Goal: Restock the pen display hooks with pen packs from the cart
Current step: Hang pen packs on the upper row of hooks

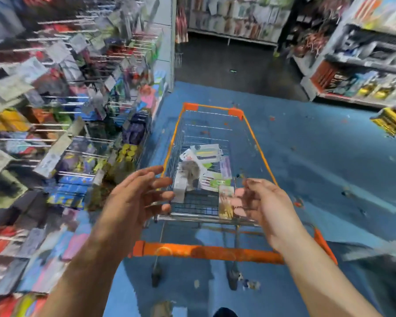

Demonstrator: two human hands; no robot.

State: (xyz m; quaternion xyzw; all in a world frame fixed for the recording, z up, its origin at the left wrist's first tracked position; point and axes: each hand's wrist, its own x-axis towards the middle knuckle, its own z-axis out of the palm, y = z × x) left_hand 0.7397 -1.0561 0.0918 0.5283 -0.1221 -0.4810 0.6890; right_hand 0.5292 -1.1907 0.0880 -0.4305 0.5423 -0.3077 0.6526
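An orange-rimmed wire cart (256, 143) stands in front of me on the blue floor. Several pen packs (206, 161) lie in its basket. My left hand (135, 193) hovers over the cart's near left corner, fingers spread and relaxed, holding nothing. My right hand (261, 202) is over the near right corner, fingers loosely bent beside a small pack (225, 202) standing at the cart's near wall; blur hides whether it touches the pack. The pen display hooks (66, 99) fill the left side, crowded with hanging packs, all blurred.
The cart's orange handle bar (204, 251) runs across just below my wrists. Shelving with stock (361, 72) lines the right side, and a yellow box (391, 121) sits near it. A dark aisle floor (233, 67) opens beyond the cart.
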